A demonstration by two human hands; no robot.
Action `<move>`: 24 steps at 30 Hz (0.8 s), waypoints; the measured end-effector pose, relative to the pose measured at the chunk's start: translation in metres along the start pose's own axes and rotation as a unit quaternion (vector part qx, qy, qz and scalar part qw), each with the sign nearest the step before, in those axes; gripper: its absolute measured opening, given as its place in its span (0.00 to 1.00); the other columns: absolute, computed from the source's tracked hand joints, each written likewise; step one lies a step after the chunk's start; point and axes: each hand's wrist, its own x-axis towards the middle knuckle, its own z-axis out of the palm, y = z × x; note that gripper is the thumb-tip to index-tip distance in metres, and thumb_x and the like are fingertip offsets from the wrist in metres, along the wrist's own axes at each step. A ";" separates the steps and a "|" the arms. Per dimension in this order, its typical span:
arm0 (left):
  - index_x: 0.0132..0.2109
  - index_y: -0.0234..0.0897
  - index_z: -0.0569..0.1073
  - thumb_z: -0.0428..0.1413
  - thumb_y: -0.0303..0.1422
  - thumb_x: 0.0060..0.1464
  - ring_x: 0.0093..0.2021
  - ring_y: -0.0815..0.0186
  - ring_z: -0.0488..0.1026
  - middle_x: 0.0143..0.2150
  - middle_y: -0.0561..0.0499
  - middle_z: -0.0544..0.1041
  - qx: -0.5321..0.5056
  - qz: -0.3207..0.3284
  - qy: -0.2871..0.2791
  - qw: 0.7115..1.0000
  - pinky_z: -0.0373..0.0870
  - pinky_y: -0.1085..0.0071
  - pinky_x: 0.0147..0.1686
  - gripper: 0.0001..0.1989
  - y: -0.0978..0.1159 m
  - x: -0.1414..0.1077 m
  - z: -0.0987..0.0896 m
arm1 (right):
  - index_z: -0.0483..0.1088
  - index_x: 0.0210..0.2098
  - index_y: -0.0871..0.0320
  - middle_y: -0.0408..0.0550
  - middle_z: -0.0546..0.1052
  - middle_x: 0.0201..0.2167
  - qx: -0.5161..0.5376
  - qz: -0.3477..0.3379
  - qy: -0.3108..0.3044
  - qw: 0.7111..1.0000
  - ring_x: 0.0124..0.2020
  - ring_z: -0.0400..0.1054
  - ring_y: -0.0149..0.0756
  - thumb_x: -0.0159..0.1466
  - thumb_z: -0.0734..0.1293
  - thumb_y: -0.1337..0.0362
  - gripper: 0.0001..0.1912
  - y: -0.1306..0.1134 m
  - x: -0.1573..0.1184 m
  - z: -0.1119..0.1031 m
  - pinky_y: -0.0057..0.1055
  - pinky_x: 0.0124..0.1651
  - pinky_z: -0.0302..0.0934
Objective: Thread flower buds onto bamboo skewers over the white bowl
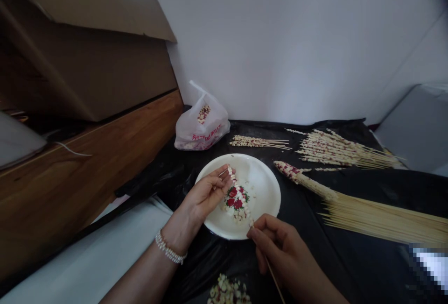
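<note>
A thin wooden skewer (242, 196) threaded with small cream, bead-like pieces slants over a white bowl (271, 182) printed with red roses and green leaves. My right hand (280, 243) pinches its bare lower part, and the stick's end runs on below the fingers. At the skewer's upper tip, the curled fingers of my left hand (210, 192) close around it; any single piece between them is too small to make out. Loose cream pieces (241, 215) lie in the bottom of the bowl. Bracelets of pale beads circle my left wrist.
Behind the bowl stands a tied white plastic bag (203, 129) with red print. Finished-looking threaded skewers (248, 141) lie beside it, with a larger bundle (329, 147) farther right. Bare sticks (381, 215) lie by a red-and-cream cob-shaped piece (289, 171). More loose pieces (229, 291) are nearest me.
</note>
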 end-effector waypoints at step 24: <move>0.44 0.25 0.74 0.48 0.28 0.63 0.21 0.74 0.68 0.25 0.50 0.71 -0.037 0.011 -0.060 0.997 0.68 0.80 0.19 0.12 0.008 0.003 -0.005 | 0.62 0.25 0.56 0.37 0.62 0.12 0.034 0.007 -0.024 0.999 0.15 0.53 0.26 0.58 0.65 0.43 0.22 -0.006 -0.006 0.005 0.25 0.21 0.48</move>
